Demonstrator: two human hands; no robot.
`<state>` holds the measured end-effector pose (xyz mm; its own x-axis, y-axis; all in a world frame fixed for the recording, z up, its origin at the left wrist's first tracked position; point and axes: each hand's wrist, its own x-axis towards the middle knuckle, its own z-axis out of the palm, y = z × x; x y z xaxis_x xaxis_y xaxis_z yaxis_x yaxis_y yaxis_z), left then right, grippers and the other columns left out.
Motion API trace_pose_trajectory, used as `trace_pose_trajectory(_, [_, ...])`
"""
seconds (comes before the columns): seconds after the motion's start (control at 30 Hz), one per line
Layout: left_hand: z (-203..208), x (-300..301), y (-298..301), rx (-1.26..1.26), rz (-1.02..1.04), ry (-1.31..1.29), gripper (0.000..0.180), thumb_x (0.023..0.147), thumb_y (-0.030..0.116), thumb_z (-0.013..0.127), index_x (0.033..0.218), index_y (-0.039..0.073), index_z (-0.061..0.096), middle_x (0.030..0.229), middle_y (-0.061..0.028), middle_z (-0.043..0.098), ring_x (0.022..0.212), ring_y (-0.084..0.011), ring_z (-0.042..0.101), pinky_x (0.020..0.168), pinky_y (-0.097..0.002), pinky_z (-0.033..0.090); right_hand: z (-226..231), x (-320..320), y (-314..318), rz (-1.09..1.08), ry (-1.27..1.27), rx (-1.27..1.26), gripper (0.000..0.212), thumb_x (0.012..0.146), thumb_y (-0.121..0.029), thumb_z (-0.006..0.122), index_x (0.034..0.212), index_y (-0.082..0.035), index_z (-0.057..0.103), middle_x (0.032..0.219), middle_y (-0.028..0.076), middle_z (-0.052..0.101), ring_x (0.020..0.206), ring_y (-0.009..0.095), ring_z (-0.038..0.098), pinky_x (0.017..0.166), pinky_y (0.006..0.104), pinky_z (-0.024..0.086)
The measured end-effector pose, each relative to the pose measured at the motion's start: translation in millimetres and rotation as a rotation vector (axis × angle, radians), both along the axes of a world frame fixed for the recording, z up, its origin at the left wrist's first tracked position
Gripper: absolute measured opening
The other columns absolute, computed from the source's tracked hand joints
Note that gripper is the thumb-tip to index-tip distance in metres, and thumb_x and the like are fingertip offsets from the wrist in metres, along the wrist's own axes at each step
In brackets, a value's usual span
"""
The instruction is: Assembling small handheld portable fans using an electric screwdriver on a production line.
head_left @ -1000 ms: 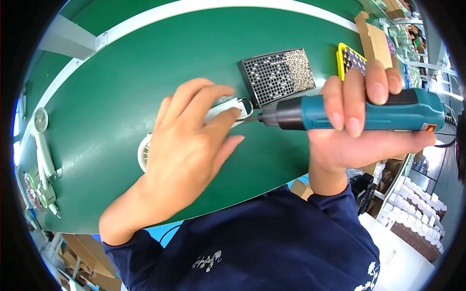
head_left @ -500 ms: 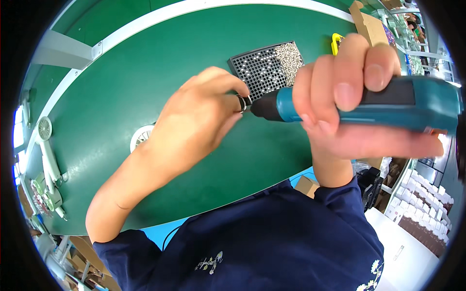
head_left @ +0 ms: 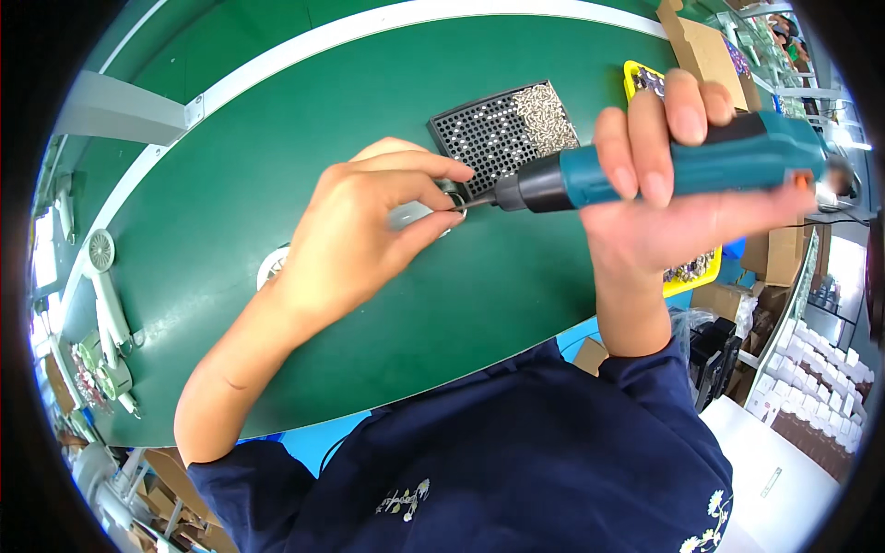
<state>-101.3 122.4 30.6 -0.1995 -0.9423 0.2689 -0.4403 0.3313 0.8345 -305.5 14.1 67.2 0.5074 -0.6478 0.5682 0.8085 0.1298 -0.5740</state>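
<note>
Right hand (head_left: pixel 636 226) has fingers wrapped round teal screwdriver (head_left: pixel 583 178), at left hand's (head_left: pixel 346 221) three o'clock. Left thumb and forefinger converge at bit (head_left: pixel 477 202); pinch undeterminable. White fan (head_left: pixel 271 264): eight o'clock, partly hidden.

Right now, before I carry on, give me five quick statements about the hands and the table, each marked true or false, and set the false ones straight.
1. The right hand grips a teal screwdriver. True.
2. The screwdriver's tip points away from the left hand. False: the tip points toward the left hand's fingers.
3. Screws are spread evenly over the black tray. False: the screws are heaped at the right end of the black tray.
4. A round-headed fan lies at the left side of the table. True.
5. The table is red. False: the table is green.
</note>
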Motion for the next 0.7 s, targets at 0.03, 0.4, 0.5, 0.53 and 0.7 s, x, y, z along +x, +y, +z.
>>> trace_pose_trajectory(0.03, [1,-5,0,-0.018,0.022,-0.069,0.011,0.071,-0.001,0.074,0.077,-0.001,0.064,0.107,-0.0094,0.069,0.099,-0.0295,0.062,0.082,-0.0387,0.052,4,-2,4,-0.030,0.043,-0.045,0.082,0.076,-0.081,0.054,0.109,-0.006,0.054,0.095,0.007,0.055,0.058,0.014,0.050,0.051,0.0308,0.043])
trace_pose_trajectory(0.4, [-5,-10,4,0.122,0.046,-0.201,0.016,0.070,0.000,0.074,0.081,0.001,0.063,0.112,-0.0086,0.066,0.099,-0.0304,0.061,0.082,-0.0393,0.052,8,12,44,-0.138,0.236,-0.097,0.057,0.075,-0.048,0.063,0.103,0.000,0.054,0.092,0.015,0.058,0.063,0.017,0.057,0.058,0.0295,0.047])
trace_pose_trajectory(0.5, [-3,-10,5,0.185,0.043,-0.175,0.017,0.070,0.000,0.074,0.082,0.001,0.062,0.112,-0.0092,0.066,0.097,-0.0306,0.062,0.081,-0.0398,0.052,12,16,45,-0.136,0.278,-0.051,0.037,0.081,-0.028,0.067,0.100,0.002,0.055,0.091,0.017,0.060,0.065,0.017,0.058,0.061,0.0283,0.048])
trace_pose_trajectory(0.53, [-4,-11,5,0.178,0.044,-0.175,0.017,0.070,0.000,0.074,0.082,0.001,0.062,0.112,-0.0092,0.066,0.097,-0.0306,0.062,0.081,-0.0398,0.052,13,18,46,-0.137,0.277,-0.058,0.037,0.081,-0.028,0.067,0.100,0.002,0.055,0.091,0.017,0.060,0.065,0.017,0.058,0.061,0.0283,0.048])
trace_pose_trajectory(0.7, [0,-11,4,0.118,0.037,-0.201,0.016,0.071,0.000,0.073,0.082,-0.001,0.062,0.113,-0.0107,0.065,0.098,-0.0305,0.062,0.081,-0.0397,0.052,12,26,45,-0.160,0.293,-0.049,0.074,0.075,-0.067,0.064,0.103,0.001,0.053,0.087,0.015,0.059,0.056,0.015,0.056,0.052,0.0241,0.046])
